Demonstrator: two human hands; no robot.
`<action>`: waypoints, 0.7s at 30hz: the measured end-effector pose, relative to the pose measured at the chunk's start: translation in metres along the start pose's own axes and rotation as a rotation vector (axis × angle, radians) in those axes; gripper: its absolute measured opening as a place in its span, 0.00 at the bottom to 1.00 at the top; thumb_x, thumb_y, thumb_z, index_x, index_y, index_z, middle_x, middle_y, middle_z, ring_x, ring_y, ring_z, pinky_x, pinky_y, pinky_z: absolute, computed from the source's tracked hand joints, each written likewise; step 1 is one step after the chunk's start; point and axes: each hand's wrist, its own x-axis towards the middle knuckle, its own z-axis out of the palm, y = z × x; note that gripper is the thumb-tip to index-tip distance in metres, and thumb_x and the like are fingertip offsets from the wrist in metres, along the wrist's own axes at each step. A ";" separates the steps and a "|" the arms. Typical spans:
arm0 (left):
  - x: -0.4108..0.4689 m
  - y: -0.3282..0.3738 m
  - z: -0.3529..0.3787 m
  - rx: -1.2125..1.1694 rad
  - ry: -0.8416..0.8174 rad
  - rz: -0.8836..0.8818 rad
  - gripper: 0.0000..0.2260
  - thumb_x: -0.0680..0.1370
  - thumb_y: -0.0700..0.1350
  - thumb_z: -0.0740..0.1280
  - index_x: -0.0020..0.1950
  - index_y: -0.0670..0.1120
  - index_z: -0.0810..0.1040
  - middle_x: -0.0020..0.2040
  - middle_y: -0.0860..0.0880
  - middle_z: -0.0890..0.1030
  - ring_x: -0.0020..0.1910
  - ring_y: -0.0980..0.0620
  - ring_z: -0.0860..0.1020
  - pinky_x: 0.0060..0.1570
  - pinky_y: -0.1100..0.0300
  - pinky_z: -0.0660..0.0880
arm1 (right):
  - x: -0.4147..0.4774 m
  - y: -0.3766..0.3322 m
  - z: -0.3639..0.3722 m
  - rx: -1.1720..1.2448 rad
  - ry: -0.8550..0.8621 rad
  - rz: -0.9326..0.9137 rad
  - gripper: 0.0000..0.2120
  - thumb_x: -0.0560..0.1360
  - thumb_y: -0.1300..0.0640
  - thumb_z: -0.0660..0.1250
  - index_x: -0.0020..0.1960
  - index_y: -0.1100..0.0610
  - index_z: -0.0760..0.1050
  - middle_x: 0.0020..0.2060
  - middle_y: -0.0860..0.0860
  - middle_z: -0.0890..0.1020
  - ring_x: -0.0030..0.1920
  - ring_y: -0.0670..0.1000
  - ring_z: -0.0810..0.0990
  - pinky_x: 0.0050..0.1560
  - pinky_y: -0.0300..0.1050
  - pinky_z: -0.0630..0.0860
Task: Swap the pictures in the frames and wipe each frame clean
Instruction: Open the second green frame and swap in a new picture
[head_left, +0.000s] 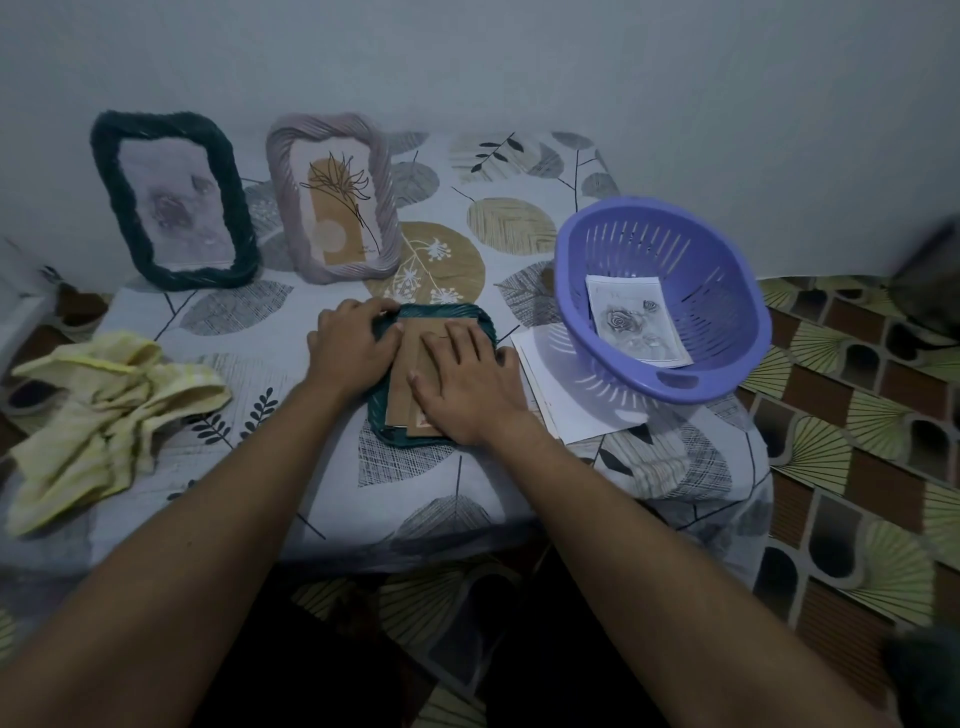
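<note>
Both hands work on a teal frame lying face down just ahead of me.

My right hand presses flat, fingers spread, on its brown backing board, probably seating it. My left hand curls round the ribbed left edge to steady it. A yellow cloth waits left of my hands. To their right, a purple basket holds a rose print. Beyond stand a dark green frame and a mauve frame.

No text, label or number can be read anywhere.
</note>
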 end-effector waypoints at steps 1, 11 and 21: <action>-0.001 -0.001 0.001 -0.011 0.011 0.013 0.19 0.78 0.60 0.60 0.64 0.56 0.77 0.59 0.45 0.78 0.61 0.39 0.73 0.62 0.44 0.68 | 0.000 0.000 0.000 -0.002 -0.002 0.001 0.29 0.81 0.38 0.48 0.78 0.49 0.56 0.79 0.53 0.56 0.79 0.54 0.49 0.72 0.62 0.53; -0.006 0.001 0.005 0.000 0.051 0.055 0.20 0.79 0.57 0.56 0.66 0.52 0.74 0.62 0.45 0.76 0.62 0.40 0.70 0.62 0.42 0.66 | -0.001 0.000 0.002 0.011 0.011 -0.004 0.29 0.81 0.38 0.49 0.79 0.49 0.57 0.79 0.53 0.56 0.79 0.54 0.49 0.74 0.62 0.49; 0.003 0.008 0.005 0.052 -0.049 -0.029 0.15 0.81 0.51 0.58 0.68 0.56 0.69 0.69 0.47 0.69 0.68 0.41 0.63 0.64 0.44 0.59 | -0.001 0.000 0.001 0.030 -0.012 -0.001 0.29 0.81 0.38 0.49 0.79 0.49 0.56 0.80 0.53 0.54 0.79 0.54 0.48 0.75 0.62 0.49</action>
